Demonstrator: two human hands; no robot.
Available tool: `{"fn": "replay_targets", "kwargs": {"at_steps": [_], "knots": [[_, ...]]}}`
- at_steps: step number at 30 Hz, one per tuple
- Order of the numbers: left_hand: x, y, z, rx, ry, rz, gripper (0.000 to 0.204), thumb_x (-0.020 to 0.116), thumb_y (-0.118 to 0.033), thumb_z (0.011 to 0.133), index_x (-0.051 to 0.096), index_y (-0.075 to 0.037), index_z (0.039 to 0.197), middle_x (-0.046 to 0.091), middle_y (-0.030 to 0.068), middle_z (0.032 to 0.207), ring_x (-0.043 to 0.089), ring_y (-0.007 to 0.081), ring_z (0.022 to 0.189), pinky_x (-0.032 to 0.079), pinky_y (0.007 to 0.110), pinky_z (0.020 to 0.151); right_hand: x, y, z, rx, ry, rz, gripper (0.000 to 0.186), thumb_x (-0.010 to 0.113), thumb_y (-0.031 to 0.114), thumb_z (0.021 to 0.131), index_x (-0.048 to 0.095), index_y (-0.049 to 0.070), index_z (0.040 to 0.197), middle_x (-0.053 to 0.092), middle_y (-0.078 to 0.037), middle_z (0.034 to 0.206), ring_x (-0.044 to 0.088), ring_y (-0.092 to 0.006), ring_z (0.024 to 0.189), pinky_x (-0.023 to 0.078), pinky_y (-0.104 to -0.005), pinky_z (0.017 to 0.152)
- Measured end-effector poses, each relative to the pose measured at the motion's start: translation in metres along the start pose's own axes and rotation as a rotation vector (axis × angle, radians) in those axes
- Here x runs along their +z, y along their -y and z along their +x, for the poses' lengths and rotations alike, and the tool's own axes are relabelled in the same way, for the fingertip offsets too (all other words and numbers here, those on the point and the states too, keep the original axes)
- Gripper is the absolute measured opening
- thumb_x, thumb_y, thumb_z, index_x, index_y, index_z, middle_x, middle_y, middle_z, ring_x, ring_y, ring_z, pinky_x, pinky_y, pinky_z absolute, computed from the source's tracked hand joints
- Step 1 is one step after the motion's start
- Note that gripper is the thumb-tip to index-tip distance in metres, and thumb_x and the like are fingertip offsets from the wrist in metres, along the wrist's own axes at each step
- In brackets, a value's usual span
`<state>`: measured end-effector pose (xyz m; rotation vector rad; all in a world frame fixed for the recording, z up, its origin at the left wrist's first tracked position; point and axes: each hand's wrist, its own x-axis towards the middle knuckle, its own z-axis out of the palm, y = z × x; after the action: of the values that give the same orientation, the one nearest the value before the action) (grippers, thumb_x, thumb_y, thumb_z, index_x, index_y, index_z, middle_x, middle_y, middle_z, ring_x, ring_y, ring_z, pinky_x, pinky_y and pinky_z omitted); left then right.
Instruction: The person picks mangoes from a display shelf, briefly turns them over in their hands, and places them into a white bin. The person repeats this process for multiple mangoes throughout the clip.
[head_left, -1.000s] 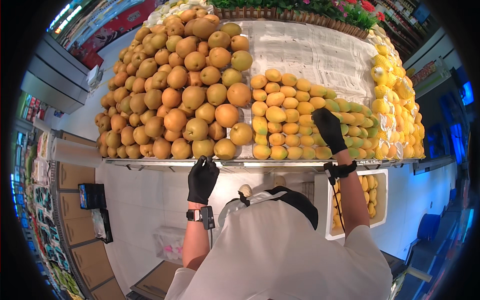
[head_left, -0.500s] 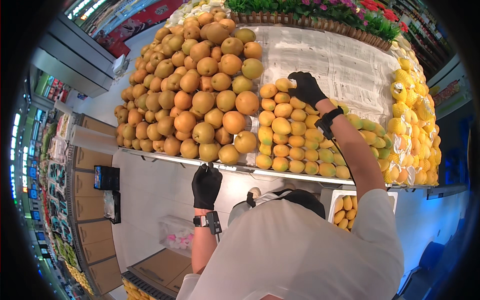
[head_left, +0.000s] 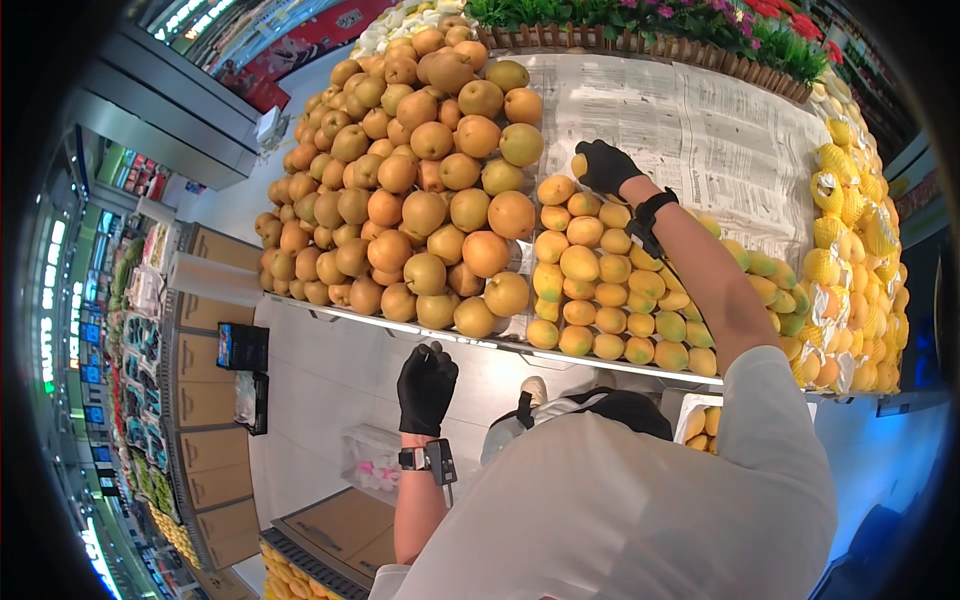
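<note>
My right hand (head_left: 606,167), in a black glove, reaches over the display and is closed on a small yellow mango (head_left: 579,166). Only the mango's left end shows past the fingers. Just below and in front of it, neat rows of yellow-green mangoes (head_left: 579,263) run to the stand's front edge. My left hand (head_left: 427,392), also black-gloved, hangs in front of that edge below the round brown pears, touching none of them. Its fingers are curled closed; whether anything is inside is hidden.
Heaped brown pears (head_left: 397,173) rise at the left of the mangoes. White paper lining (head_left: 690,125) lies behind them, backed by a low wooden fence (head_left: 640,45) with flowers. Net-wrapped yellow fruit (head_left: 838,210) stands at right. A white crate (head_left: 686,408) with mangoes sits below the edge.
My right hand has drawn the mango slightly away from the row's back corner. My left hand has dropped a little from the stand's edge. The whole view has shifted.
</note>
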<state>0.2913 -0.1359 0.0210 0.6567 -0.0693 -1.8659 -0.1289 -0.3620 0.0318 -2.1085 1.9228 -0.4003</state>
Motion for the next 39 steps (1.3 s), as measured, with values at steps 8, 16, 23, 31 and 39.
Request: {"fn": "replay_targets", "kwargs": {"at_steps": [8,16,23,31,39], "knots": [[-0.009,0.003,0.003,-0.013,0.029,0.01,0.009,0.05,-0.014,0.09,0.056,-0.008,0.088,0.059,0.0061,0.096,0.05,0.0165,0.078,0.04,0.03,0.075,-0.001,-0.015,0.013,-0.045,0.009,0.042,0.037,0.068,0.023,0.07,0.057,0.009,0.102,0.063,-0.016,0.1,0.06,-0.0345,0.095,0.049,-0.0411,0.081],[-0.006,-0.004,0.004,-0.046,0.0,-0.014,0.01,0.053,-0.016,0.089,0.057,-0.008,0.092,0.06,0.005,0.091,0.052,0.0166,0.08,0.041,0.029,0.076,-0.032,-0.024,-0.003,0.126,-0.082,0.753,0.041,0.074,0.021,0.072,0.06,0.002,0.106,0.065,-0.01,0.091,0.064,-0.0184,0.074,0.053,-0.0313,0.066],[-0.015,-0.018,0.029,-0.166,0.172,0.041,0.021,0.048,-0.015,0.093,0.057,-0.005,0.109,0.061,0.0075,0.099,0.055,0.0174,0.084,0.043,0.028,0.076,-0.049,0.038,-0.087,0.208,-0.232,1.428,0.041,0.07,0.019,0.082,0.057,-0.002,0.114,0.063,-0.009,0.099,0.063,-0.0174,0.082,0.055,-0.0285,0.071],[-0.003,-0.016,0.064,-0.223,0.314,0.359,0.02,0.049,-0.015,0.093,0.058,-0.005,0.109,0.06,0.0074,0.1,0.056,0.0162,0.09,0.045,0.026,0.078,-0.016,0.1,-0.171,0.154,-0.187,1.557,0.041,0.066,0.016,0.085,0.052,-0.002,0.119,0.059,-0.008,0.105,0.06,-0.0168,0.093,0.055,-0.0281,0.074],[0.061,0.008,0.058,0.296,0.457,1.321,0.038,0.066,-0.009,0.082,0.056,-0.006,0.119,0.059,0.0022,0.107,0.055,0.0113,0.092,0.047,0.024,0.076,0.007,0.153,-0.217,0.19,-0.243,1.427,0.044,0.067,0.012,0.082,0.053,-0.001,0.121,0.059,-0.006,0.109,0.058,-0.0141,0.097,0.052,-0.0269,0.079]]}}
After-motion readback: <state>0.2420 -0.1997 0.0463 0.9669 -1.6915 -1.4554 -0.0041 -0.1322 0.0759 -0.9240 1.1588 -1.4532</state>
